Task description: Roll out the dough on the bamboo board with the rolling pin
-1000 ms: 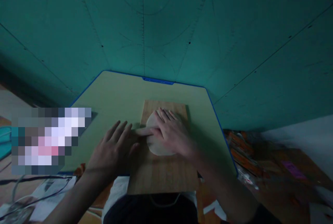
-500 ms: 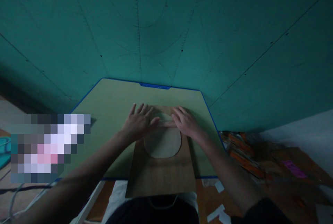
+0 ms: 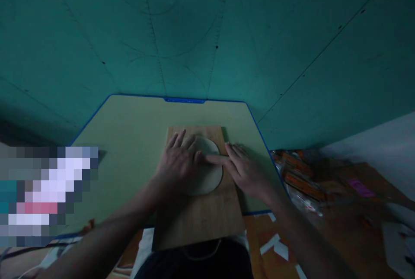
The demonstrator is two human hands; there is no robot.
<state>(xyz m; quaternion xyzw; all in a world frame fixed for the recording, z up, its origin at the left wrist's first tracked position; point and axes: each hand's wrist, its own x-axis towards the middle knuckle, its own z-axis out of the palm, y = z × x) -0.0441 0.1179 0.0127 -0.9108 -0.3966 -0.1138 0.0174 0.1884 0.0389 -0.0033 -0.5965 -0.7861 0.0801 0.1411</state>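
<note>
A pale, flat, rounded sheet of dough (image 3: 207,179) lies on a wooden board (image 3: 201,218). Across it runs a thin wooden rolling pin (image 3: 214,158), its middle showing between my hands. My left hand (image 3: 180,158) lies over the pin's left end with fingers outstretched, covering part of the dough's left side. Over the right end rests my right hand (image 3: 243,166), its fingers straight and slanting past the board's right edge. Both palms hide the ends of the pin. The near end of the board reaches my lap.
Under the board is a pale tabletop (image 3: 129,140) with a blue rim, against a green wall (image 3: 194,32). A blurred-out object (image 3: 55,192) is at the left. Plastic-wrapped packages (image 3: 301,179) and cardboard (image 3: 350,171) lie at the right; paper scraps (image 3: 275,246) are below.
My right hand has moved right, off the dough toward the board's right edge. My left hand now covers more of the dough's left side. The camera view has shifted slightly.
</note>
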